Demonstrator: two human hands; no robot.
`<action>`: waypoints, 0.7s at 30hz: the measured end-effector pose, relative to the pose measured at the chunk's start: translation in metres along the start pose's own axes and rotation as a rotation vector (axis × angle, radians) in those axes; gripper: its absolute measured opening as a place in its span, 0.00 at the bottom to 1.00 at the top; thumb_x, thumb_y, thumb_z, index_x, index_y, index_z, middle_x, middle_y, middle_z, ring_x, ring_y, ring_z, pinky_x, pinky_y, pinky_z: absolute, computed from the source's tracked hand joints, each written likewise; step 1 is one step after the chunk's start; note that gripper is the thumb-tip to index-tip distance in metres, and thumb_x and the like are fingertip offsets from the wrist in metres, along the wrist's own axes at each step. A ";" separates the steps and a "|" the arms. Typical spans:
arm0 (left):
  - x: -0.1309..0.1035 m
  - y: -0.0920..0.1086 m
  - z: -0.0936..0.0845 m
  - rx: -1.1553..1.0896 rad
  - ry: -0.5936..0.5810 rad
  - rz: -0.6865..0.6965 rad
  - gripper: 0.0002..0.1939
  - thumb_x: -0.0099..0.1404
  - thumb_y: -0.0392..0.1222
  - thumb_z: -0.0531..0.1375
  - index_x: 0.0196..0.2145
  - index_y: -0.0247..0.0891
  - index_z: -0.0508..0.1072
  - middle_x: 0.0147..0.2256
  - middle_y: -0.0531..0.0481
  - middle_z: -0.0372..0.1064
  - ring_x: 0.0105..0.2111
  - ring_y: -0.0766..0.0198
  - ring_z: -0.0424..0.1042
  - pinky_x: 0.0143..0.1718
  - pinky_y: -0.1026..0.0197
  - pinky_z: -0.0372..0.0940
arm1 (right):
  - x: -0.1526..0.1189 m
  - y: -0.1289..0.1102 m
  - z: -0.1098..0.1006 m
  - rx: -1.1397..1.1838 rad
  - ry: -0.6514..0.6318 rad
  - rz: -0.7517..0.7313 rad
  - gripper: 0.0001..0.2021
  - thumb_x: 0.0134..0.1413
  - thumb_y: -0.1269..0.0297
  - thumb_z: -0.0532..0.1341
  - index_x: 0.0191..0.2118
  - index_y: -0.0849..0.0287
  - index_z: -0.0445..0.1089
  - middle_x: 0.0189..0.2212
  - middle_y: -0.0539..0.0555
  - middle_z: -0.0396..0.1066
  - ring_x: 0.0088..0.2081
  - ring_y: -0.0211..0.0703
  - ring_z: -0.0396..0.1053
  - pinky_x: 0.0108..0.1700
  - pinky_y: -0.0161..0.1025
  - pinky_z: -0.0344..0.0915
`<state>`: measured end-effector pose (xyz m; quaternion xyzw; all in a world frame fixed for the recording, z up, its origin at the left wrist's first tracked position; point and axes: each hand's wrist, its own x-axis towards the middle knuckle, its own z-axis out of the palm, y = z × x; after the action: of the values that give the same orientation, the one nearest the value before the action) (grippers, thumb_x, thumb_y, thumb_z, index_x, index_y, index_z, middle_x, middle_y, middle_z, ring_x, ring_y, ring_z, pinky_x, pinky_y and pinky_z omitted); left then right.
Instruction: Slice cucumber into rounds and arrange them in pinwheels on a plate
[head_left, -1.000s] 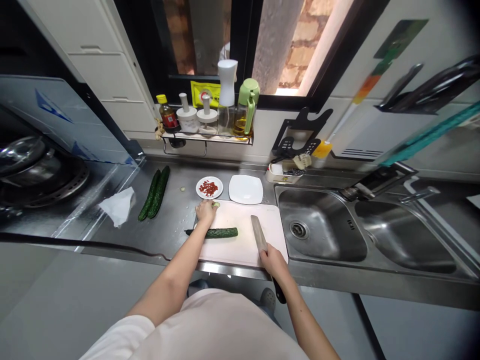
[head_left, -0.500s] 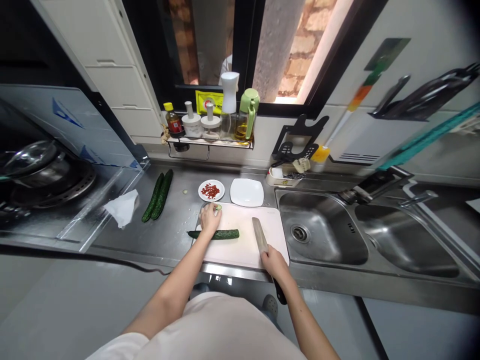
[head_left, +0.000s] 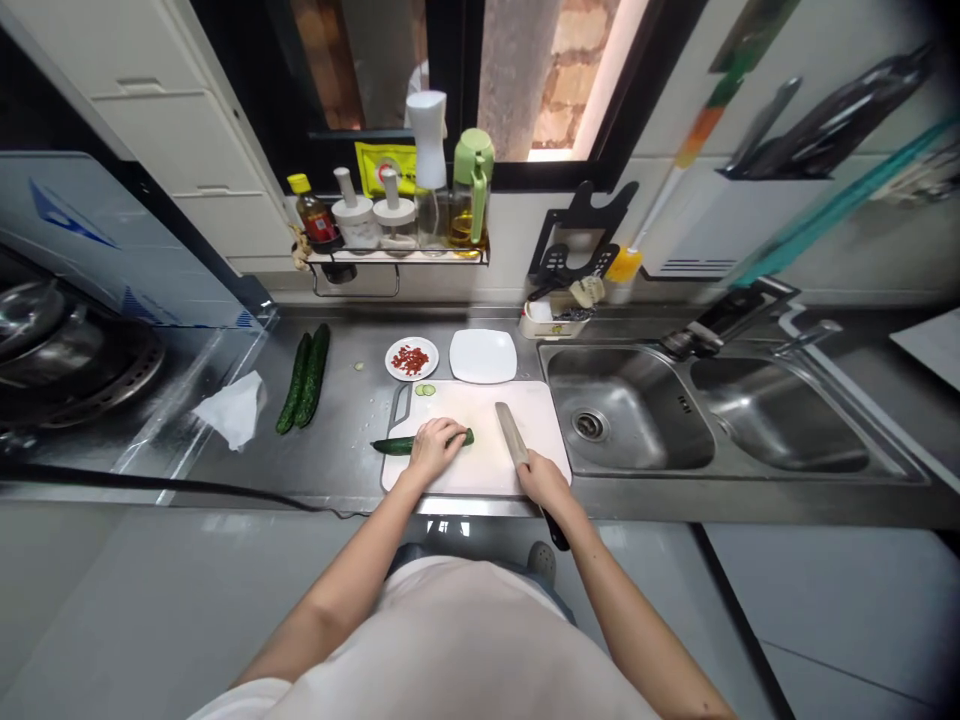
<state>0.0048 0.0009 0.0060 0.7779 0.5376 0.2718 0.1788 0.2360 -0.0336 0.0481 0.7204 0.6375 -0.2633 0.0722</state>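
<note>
A dark green cucumber (head_left: 393, 446) lies crosswise on the white cutting board (head_left: 480, 480). My left hand (head_left: 435, 448) rests over its right part, fingers closed on it, with the cut end showing at the fingertips. In my right hand (head_left: 544, 480) is a knife (head_left: 511, 432), its blade over the board right of the cucumber and pointing away from me. Thin cucumber slices (head_left: 424, 390) lie at the board's upper left. Beyond the board stand a small plate of chopped red pieces (head_left: 411, 359) and a square white plate (head_left: 483, 356).
Two whole cucumbers (head_left: 303, 380) and a white cloth or paper (head_left: 232, 410) lie to the left. At the right is a double sink (head_left: 630, 410) with a faucet. A rack of bottles (head_left: 397, 256) hangs below the window. A stove with a pot is at far left.
My left hand has moved from the slices at the board's upper left down onto the cucumber. The knife remains in my right hand. The camera view has shifted.
</note>
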 end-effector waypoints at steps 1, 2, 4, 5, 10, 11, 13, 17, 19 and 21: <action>0.000 -0.001 0.002 0.002 -0.001 0.010 0.10 0.68 0.45 0.57 0.41 0.44 0.77 0.41 0.50 0.74 0.43 0.62 0.70 0.47 0.58 0.62 | -0.001 -0.001 0.000 -0.003 0.001 0.002 0.16 0.62 0.65 0.48 0.48 0.61 0.68 0.44 0.61 0.74 0.44 0.47 0.71 0.34 0.35 0.54; -0.001 -0.001 0.004 0.008 0.000 0.015 0.10 0.68 0.45 0.57 0.41 0.44 0.78 0.41 0.50 0.74 0.43 0.62 0.70 0.47 0.59 0.62 | -0.002 -0.002 0.000 -0.004 0.003 0.003 0.15 0.62 0.65 0.48 0.48 0.61 0.68 0.44 0.61 0.74 0.44 0.47 0.71 0.34 0.35 0.54; -0.002 -0.002 0.008 0.031 0.007 0.015 0.11 0.68 0.46 0.57 0.41 0.45 0.78 0.41 0.50 0.74 0.43 0.62 0.70 0.45 0.59 0.63 | -0.006 -0.005 -0.001 0.002 0.016 -0.008 0.15 0.62 0.64 0.48 0.47 0.61 0.68 0.43 0.61 0.74 0.44 0.47 0.71 0.35 0.35 0.54; -0.002 -0.002 0.010 0.045 0.012 0.014 0.11 0.68 0.46 0.57 0.41 0.45 0.78 0.41 0.50 0.75 0.43 0.62 0.70 0.45 0.60 0.63 | -0.008 -0.008 -0.001 0.009 0.025 -0.020 0.15 0.63 0.64 0.48 0.47 0.61 0.68 0.43 0.61 0.75 0.44 0.47 0.71 0.35 0.35 0.55; -0.003 -0.003 0.013 0.115 0.034 0.025 0.11 0.68 0.46 0.56 0.42 0.47 0.78 0.41 0.50 0.75 0.41 0.63 0.70 0.41 0.61 0.63 | -0.019 -0.030 -0.005 0.039 0.055 -0.095 0.15 0.64 0.62 0.48 0.48 0.61 0.68 0.42 0.61 0.75 0.44 0.47 0.71 0.37 0.35 0.55; -0.002 -0.004 0.013 0.127 0.034 0.029 0.11 0.68 0.46 0.56 0.42 0.47 0.78 0.41 0.50 0.75 0.41 0.63 0.70 0.41 0.62 0.63 | -0.020 -0.034 -0.006 0.038 0.050 -0.098 0.15 0.64 0.63 0.48 0.48 0.61 0.68 0.43 0.61 0.75 0.44 0.47 0.71 0.37 0.35 0.56; -0.002 -0.004 0.013 0.147 0.032 0.036 0.12 0.68 0.47 0.56 0.42 0.47 0.78 0.41 0.50 0.74 0.40 0.63 0.70 0.40 0.62 0.62 | -0.021 -0.043 -0.006 0.041 0.050 -0.110 0.15 0.64 0.63 0.48 0.48 0.61 0.67 0.43 0.62 0.75 0.45 0.48 0.71 0.38 0.35 0.56; -0.002 -0.005 0.015 0.167 0.033 0.042 0.13 0.69 0.48 0.55 0.43 0.47 0.78 0.41 0.50 0.74 0.40 0.63 0.69 0.39 0.62 0.61 | -0.020 -0.054 -0.005 0.060 0.051 -0.121 0.16 0.64 0.64 0.48 0.51 0.62 0.67 0.45 0.62 0.74 0.46 0.48 0.71 0.40 0.36 0.58; -0.002 -0.006 0.016 0.169 0.033 0.040 0.13 0.70 0.48 0.54 0.43 0.47 0.78 0.41 0.50 0.74 0.40 0.63 0.69 0.39 0.62 0.61 | -0.019 -0.057 -0.005 0.065 0.049 -0.122 0.16 0.63 0.65 0.48 0.51 0.62 0.67 0.46 0.63 0.74 0.47 0.49 0.71 0.40 0.36 0.58; -0.002 -0.007 0.017 0.170 0.030 0.036 0.13 0.70 0.48 0.54 0.44 0.47 0.77 0.41 0.50 0.74 0.40 0.63 0.69 0.39 0.61 0.61 | -0.018 -0.058 -0.005 0.065 0.045 -0.123 0.16 0.63 0.65 0.48 0.50 0.62 0.67 0.46 0.63 0.73 0.46 0.50 0.71 0.40 0.37 0.59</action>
<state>0.0097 0.0020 -0.0112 0.7957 0.5471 0.2400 0.0994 0.1808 -0.0366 0.0747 0.6878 0.6730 -0.2716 0.0180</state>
